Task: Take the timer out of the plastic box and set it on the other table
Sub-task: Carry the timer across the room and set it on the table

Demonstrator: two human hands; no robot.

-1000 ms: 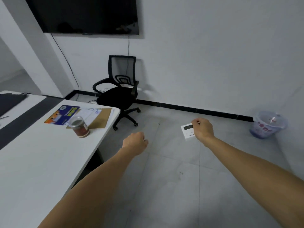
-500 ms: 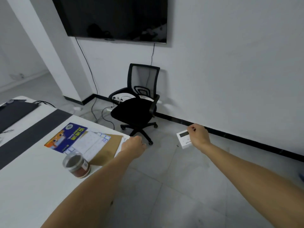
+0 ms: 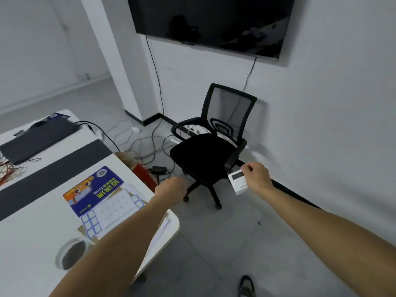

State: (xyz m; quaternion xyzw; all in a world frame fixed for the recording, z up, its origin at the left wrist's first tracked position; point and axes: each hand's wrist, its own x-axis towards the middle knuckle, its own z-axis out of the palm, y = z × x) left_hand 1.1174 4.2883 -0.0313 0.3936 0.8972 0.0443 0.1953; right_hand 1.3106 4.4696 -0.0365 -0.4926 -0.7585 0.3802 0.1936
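nearest you, the table (image 3: pixel 32 243) edge sits by your left hand (image 3: pixel 171 192), curled in an empty fist for balance. farther out, your right hand (image 3: pixel 258 179) pinches the timer (image 3: pixel 237 182) over the floor, carried clear of the chair (image 3: pixel 205 155).

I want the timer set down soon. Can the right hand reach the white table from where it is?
Probably not yet. The right hand holds the timer out over the floor, in front of the office chair; the white table lies off to the left, past the left hand.
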